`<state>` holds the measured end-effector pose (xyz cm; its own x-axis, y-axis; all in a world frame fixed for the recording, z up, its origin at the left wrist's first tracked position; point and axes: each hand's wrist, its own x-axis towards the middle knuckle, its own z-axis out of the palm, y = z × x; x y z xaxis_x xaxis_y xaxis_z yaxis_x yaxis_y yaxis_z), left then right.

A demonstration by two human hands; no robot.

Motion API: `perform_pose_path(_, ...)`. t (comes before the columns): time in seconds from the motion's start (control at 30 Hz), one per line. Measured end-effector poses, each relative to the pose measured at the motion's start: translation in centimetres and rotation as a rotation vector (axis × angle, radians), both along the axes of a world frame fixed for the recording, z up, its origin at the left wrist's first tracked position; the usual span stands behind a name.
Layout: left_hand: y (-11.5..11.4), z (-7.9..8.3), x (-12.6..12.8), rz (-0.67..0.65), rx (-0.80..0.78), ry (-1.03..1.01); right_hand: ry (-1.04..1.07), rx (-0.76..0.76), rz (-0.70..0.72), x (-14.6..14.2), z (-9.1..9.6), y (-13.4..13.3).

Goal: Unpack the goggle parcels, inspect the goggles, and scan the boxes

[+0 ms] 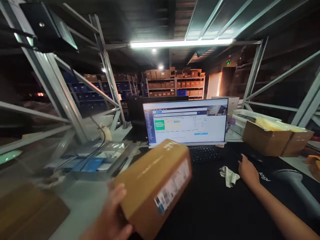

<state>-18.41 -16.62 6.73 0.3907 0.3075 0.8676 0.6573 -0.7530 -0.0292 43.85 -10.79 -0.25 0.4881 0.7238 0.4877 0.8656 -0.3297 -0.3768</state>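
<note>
A brown cardboard box (150, 170) with a printed white label (172, 185) on its side is held up, tilted, over the front of the desk. Wrapped around its near left end is my left hand (112, 213), somewhat blurred. My right hand (248, 171) rests low over the black desk mat (210, 206), fingers stretched forward and nothing visible in them. Just left of it lies a crumpled white tissue (229, 176). Beyond the box are a black keyboard (205, 153) and a lit monitor (185, 123).
At right, a grey handheld scanner (297, 186) lies on the mat, with open cardboard boxes (267, 136) behind it. A clear tray (107, 163) stands at left, and another cardboard box (30, 210) sits lower left. Metal posts (65, 93) frame the desk.
</note>
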Motion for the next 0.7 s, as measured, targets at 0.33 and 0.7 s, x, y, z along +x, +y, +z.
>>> perform_pose_path(0.33, 1.2, -0.6, 1.5, -0.384, -0.228, 0.309, 0.214, 0.107, 0.212, -6.4, 6.3, -1.3)
perform_pose_path(0.7, -5.9, -1.2, 6.5, 0.115, -0.755, -0.314, 0.857, -0.015, 0.825, -25.8, 10.2, -1.9)
